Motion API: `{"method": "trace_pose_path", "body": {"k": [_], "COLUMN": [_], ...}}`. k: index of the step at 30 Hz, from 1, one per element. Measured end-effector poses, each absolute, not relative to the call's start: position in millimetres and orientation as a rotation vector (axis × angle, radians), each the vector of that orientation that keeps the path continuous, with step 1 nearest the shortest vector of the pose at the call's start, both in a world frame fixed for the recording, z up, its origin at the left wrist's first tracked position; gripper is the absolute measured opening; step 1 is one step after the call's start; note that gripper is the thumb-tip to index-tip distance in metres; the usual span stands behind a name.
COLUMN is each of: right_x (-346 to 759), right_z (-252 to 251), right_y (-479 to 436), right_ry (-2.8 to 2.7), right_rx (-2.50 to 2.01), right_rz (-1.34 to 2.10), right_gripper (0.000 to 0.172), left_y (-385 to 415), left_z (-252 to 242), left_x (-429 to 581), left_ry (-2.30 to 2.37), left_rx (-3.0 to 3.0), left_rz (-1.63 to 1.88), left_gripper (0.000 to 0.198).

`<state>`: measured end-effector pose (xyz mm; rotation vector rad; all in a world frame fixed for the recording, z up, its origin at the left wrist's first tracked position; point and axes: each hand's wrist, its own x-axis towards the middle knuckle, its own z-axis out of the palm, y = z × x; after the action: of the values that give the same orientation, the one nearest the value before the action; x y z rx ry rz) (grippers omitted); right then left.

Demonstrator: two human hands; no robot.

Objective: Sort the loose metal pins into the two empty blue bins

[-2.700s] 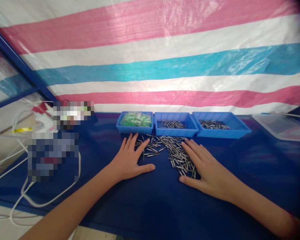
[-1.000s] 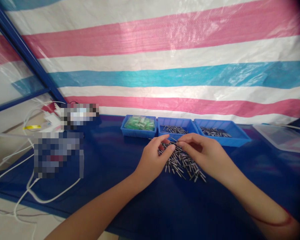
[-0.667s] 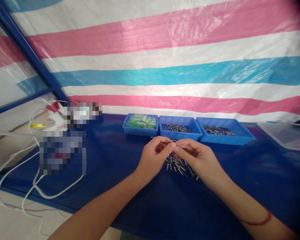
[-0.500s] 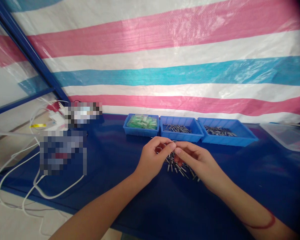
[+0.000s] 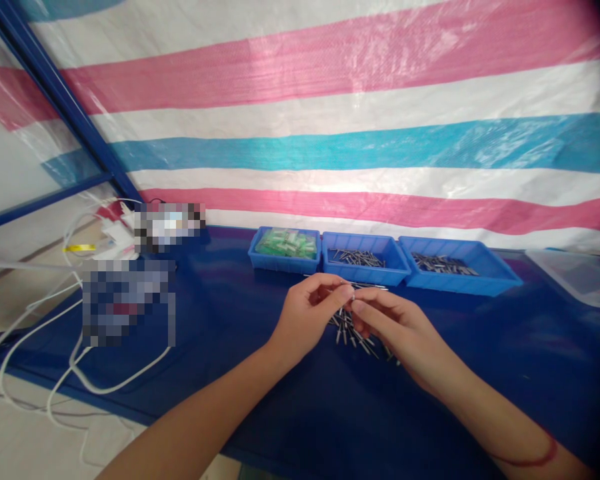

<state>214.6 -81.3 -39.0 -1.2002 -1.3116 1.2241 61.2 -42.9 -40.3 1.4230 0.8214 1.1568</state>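
My left hand (image 5: 307,313) is closed in a pinch, with a small silvery tip showing between thumb and forefinger; it looks like a blind rivet. Touching or nearly touching that tip, the thumb and forefinger of my right hand (image 5: 400,323) are pinched too. What the right fingers hold, if anything, is hidden. Beneath both hands a loose pile of blind rivets (image 5: 353,333) lies on the blue table (image 5: 300,413), partly covered by my fingers. Several thin rivets (image 5: 370,286) also show just behind the fingertips.
Along the back stand three blue bins: one with green-and-clear packets (image 5: 287,244), one with thin metal rivets (image 5: 359,257), one with shorter metal pieces (image 5: 443,264). A clear plastic lid (image 5: 575,277) lies right. White cables (image 5: 105,393) and blurred-out items (image 5: 127,300) occupy the left.
Both hands stay nearly in place. The right fingertips have drawn slightly away to the right, and a silvery tip now shows between the hands. The view has shifted a little.
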Motion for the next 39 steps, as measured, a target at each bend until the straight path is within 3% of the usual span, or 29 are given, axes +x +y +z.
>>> {"method": "trace_pose_path", "body": {"k": [12, 20, 27, 34, 39], "right_x": [220, 224, 283, 336, 320], "right_z": [-37, -33, -28, -43, -45], "right_y": [-81, -85, -58, -38, -40], "right_ry": [-1.235, -1.488, -1.398, -1.537, -1.587], "right_rx": [-1.205, -1.262, -1.638, -1.866, -1.780], "right_rz": [0.989, 0.554, -0.104, -0.443, -0.505], "right_gripper": [0.023, 0.018, 0.027, 0.032, 0.031], "left_y": [-42, -43, -45, -46, -47], "left_z": [-35, -38, -40, -48, -53], "left_x": [61, 63, 57, 56, 57], "left_ry": [0.864, 0.823, 0.922, 0.828, 0.811], "left_rx": [1.467, 1.553, 2.102, 2.736, 2.885], "left_rz": [1.135, 0.911, 0.841, 0.651, 0.551], "left_gripper": [0.020, 0.027, 0.028, 0.036, 0.024]}}
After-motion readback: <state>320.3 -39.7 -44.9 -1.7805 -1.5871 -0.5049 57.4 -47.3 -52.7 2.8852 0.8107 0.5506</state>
